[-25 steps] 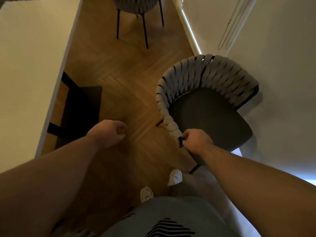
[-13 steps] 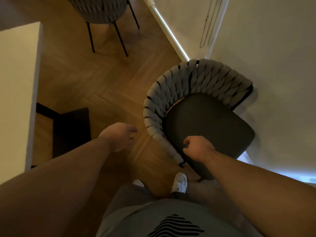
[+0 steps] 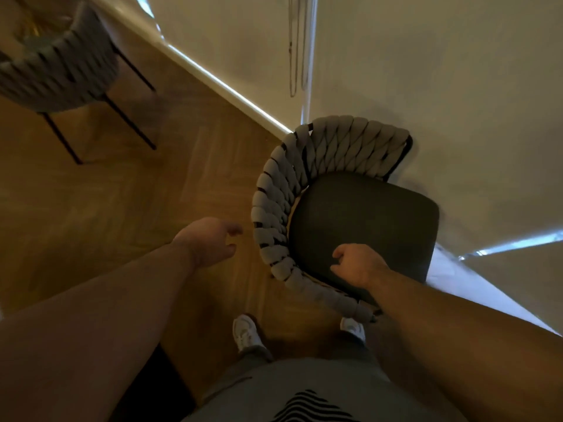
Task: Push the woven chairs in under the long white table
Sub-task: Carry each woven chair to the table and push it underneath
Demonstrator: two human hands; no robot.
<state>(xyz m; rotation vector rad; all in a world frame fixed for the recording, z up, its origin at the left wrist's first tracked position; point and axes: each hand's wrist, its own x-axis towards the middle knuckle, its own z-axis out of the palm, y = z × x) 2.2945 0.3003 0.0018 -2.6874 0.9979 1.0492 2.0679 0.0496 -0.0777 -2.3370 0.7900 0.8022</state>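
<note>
A woven chair (image 3: 283, 202) with a grey braided back and a dark seat cushion (image 3: 365, 214) stands on the wood floor close to the wall corner. My right hand (image 3: 356, 263) is over the near part of the seat with its fingers loosely curled and nothing in them. The braided rim passes under my right forearm. My left hand (image 3: 210, 239) hovers with spread fingers just left of the woven back, a small gap away from it. A second woven chair (image 3: 58, 74) stands at the upper left, blurred. The white table is out of view.
A cream wall with a white skirting board (image 3: 225, 86) runs diagonally behind the chair. A cord (image 3: 294, 56) hangs on the wall. Bright light spills along the floor at the right (image 3: 518, 242). My white shoes (image 3: 246, 333) stand right by the chair's near leg.
My view has swung right, so the white table has left the frame. My right hand let go of the woven rim's end and moved over the seat. My left hand opened and came nearer the chair.
</note>
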